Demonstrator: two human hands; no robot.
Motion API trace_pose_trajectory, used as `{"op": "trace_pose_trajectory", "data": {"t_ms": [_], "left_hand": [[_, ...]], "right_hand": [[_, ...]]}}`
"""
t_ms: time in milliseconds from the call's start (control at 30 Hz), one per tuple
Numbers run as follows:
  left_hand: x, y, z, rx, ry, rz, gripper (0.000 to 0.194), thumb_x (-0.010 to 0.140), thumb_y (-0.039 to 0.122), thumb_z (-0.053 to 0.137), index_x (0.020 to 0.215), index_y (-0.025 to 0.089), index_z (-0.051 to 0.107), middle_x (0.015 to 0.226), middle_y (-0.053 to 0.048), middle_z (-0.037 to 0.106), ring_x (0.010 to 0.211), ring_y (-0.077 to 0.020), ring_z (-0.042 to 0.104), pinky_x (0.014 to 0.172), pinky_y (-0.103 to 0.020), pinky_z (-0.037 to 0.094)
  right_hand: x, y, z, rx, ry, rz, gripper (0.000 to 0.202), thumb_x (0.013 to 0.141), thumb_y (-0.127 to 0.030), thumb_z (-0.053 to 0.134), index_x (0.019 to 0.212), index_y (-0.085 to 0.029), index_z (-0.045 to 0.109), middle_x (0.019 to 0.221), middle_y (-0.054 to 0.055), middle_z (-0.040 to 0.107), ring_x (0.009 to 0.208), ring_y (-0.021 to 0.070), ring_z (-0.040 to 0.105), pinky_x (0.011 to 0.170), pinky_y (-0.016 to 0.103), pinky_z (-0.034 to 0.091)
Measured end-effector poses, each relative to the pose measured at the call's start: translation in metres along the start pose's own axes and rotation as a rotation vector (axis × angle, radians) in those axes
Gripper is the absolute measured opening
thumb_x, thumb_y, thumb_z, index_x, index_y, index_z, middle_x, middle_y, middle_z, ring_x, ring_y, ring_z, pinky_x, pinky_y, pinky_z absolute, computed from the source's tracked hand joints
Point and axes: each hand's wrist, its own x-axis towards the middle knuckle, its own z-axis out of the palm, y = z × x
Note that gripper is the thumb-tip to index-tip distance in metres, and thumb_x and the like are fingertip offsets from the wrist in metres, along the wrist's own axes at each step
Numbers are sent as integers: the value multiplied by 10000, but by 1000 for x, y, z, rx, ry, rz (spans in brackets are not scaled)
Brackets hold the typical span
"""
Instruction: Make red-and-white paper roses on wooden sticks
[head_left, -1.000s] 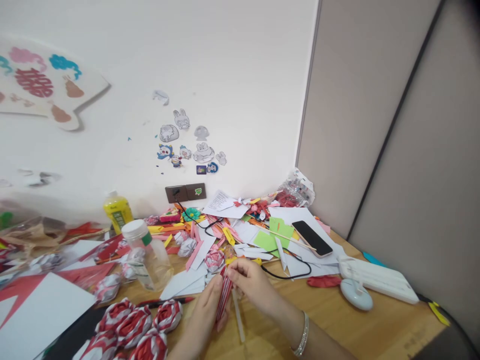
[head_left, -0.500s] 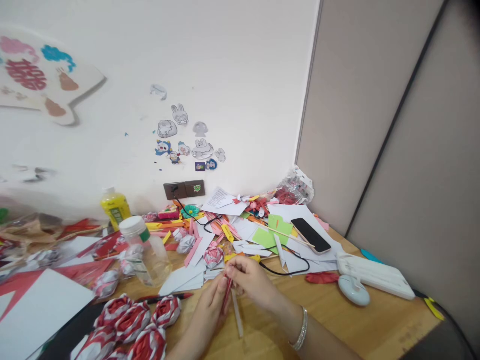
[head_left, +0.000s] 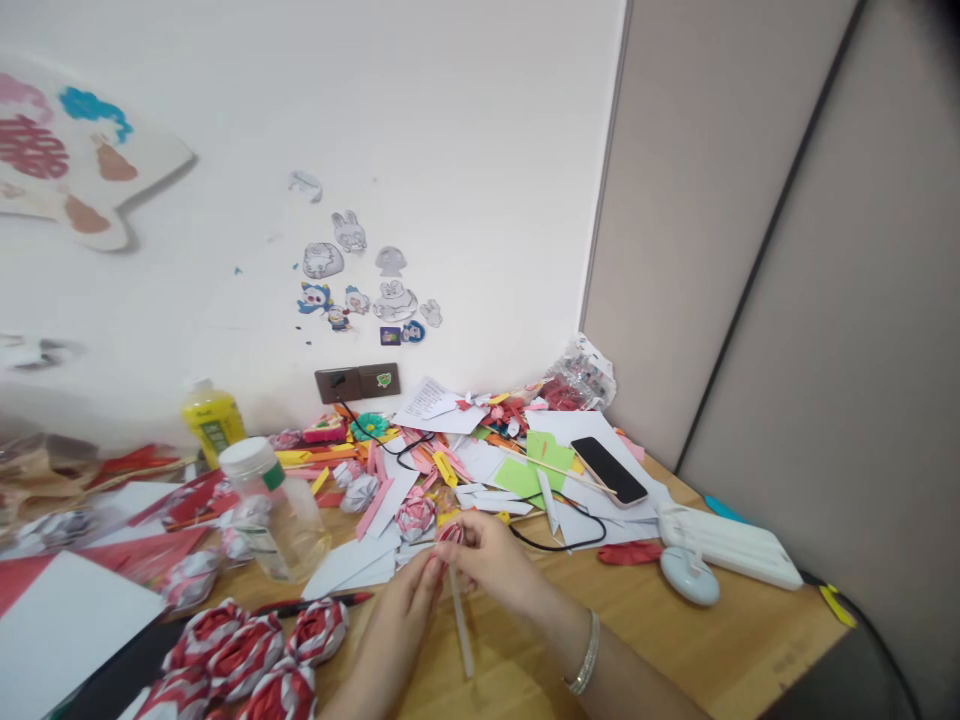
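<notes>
Between both hands, near the middle of the wooden table (head_left: pixel 540 640), is a small red-and-white paper roll (head_left: pixel 450 534). My left hand (head_left: pixel 409 605) pinches it from the left and below. My right hand (head_left: pixel 484 560), on the arm with a sparkling bracelet (head_left: pixel 585 655), closes its fingers on it from the right. A thin white stick (head_left: pixel 461 625) slants down beneath the hands; its upper end is hidden by the fingers. Several red-and-white paper roses (head_left: pixel 244 655) lie left of my left hand. A pink-and-white paper rose (head_left: pixel 415 517) sits just beyond the fingertips.
A clear jar with a white lid (head_left: pixel 274 510) and a yellow bottle (head_left: pixel 213 420) stand at the left. Paper scraps, green paper (head_left: pixel 546 455) and a black cable cover the back. A phone (head_left: pixel 609 470), white power strip (head_left: pixel 735 545) and pale mouse (head_left: pixel 689 575) lie right.
The red-and-white paper, earlier a long strip hanging between the hands, now shows as a compact roll at the fingertips. The view has shifted slightly right.
</notes>
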Motion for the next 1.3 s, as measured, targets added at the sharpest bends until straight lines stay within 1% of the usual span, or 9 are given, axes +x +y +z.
{"op": "trace_pose_trajectory", "data": {"t_ms": [167, 333, 467, 600, 667, 900, 1000, 1167, 1300], "left_hand": [[4, 2, -4, -89, -80, -14, 376, 754, 514, 456, 799, 190, 643, 849, -57, 699, 898, -238, 608, 864, -344, 453], [6, 8, -9, -157, -180, -74, 511, 694, 672, 453, 496, 201, 462, 455, 42, 464, 439, -123, 432, 452, -234, 393], [6, 1, -9, -117, -211, -82, 526, 730, 681, 385, 504, 208, 431, 397, 70, 377, 359, -99, 349, 381, -219, 318], [7, -12, -8, 94, -76, 116, 361, 819, 468, 392, 866, 178, 601, 768, -52, 694, 701, -201, 641, 649, -289, 509], [6, -16, -6, 281, -46, 245, 378, 793, 374, 467, 1090, 156, 554, 1085, -108, 671, 980, -235, 627, 827, -320, 490], [-3, -23, -3, 955, 189, 539, 330, 857, 228, 388, 1137, 129, 531, 958, -131, 703, 730, -224, 687, 563, -286, 528], [-6, -30, -4, 1080, 187, 569, 395, 792, 86, 370, 1156, 120, 520, 947, -135, 700, 701, -207, 678, 526, -255, 508], [-6, -19, -8, 859, 93, 415, 353, 798, 127, 348, 1059, 178, 581, 940, -109, 716, 805, -222, 682, 663, -283, 532], [0, -3, -9, 445, 31, 221, 342, 860, 300, 313, 1017, 213, 604, 1005, -69, 710, 954, -223, 650, 806, -310, 515]], "right_hand": [[2, -5, -3, -6, 35, -15, 339, 680, -458, 679, 739, -145, 564, 561, -59, 458, 463, 62, 388, 421, 183, 298], [6, -3, -8, 49, -6, -8, 317, 718, -448, 652, 741, -156, 531, 538, -72, 458, 407, 54, 389, 398, 181, 310], [6, -1, -8, 72, -21, -28, 297, 731, -429, 648, 740, -157, 529, 547, -71, 464, 421, 50, 399, 408, 172, 323], [6, -2, -6, 103, 24, -28, 295, 720, -424, 652, 736, -156, 529, 506, -80, 446, 394, 50, 376, 385, 176, 297], [6, -2, -5, 120, 55, -15, 292, 712, -417, 661, 735, -157, 530, 497, -85, 445, 386, 45, 362, 385, 175, 288], [9, -2, -4, 186, 153, 59, 303, 690, -419, 671, 726, -160, 518, 457, -93, 435, 368, 52, 355, 372, 181, 272], [9, -1, -1, 222, 158, 71, 333, 671, -446, 675, 719, -164, 504, 448, -95, 431, 368, 54, 351, 366, 181, 265], [3, -8, 2, 251, 119, 10, 417, 619, -521, 697, 731, -167, 507, 478, -96, 429, 369, 41, 334, 365, 178, 265], [-2, -17, -4, 228, -64, -15, 437, 607, -515, 721, 802, -157, 562, 576, -59, 509, 444, 50, 400, 405, 169, 312]]}}
